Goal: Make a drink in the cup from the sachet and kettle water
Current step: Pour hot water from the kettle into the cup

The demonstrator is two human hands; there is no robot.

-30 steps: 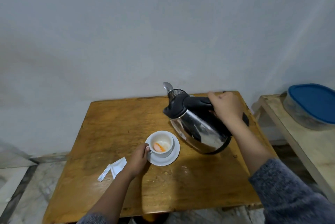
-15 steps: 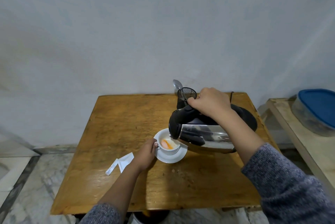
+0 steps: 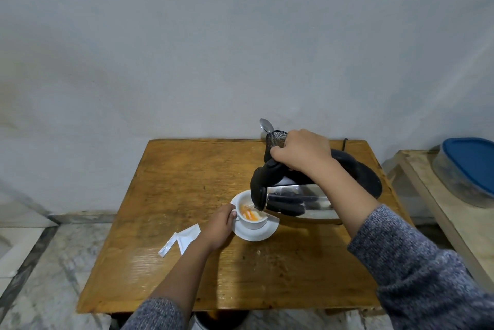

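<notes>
You are tipping the kettle (image 3: 299, 200) with your right hand (image 3: 302, 151), which is clamped round its black handle, so the steel body is lying almost on its side with its long axis running left to right — spout end to your left, base to your right. That spout is hanging just over the right-hand rim of the cup (image 3: 252, 216), and a thin stream seems to be falling into the orange and white powder there. Your left hand (image 3: 217, 226) is closed on the cup's handle at its left side, steadying the cup on its saucer (image 3: 254, 232) near the middle of the wooden table (image 3: 187, 174).

So the cup is sitting between your hands — left hand touching it, right hand up and to the right above the kettle. Everything is turning on keeping the spout inside the rim line; drifting right would probably be wetting the saucer. The torn sachet (image 3: 181, 238) is lying just left of your left wrist.
</notes>
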